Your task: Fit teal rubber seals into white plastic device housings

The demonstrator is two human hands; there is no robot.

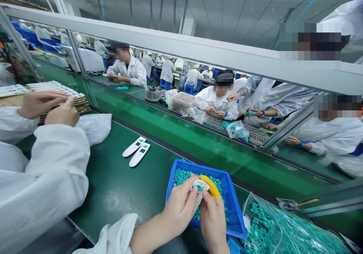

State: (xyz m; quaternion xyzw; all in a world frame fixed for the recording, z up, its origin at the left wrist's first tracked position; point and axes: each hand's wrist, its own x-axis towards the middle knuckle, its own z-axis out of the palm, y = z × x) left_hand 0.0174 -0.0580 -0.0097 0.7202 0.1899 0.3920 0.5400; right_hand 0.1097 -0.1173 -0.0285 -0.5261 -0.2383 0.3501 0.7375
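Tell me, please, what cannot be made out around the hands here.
Head view:
White device: middle hidden by the left hand and right hand.
Yellow piece: end hidden by the right hand.
Blue tray: floor hidden by teal rings.
Clear bag: lower end cut off by the bottom edge.

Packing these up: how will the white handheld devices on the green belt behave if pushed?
The white handheld device looks like a rigid, fairly light plastic shell. Its flat body on the green belt suggests it would slide rather than roll. Its narrow end might swing round if pushed off-centre.
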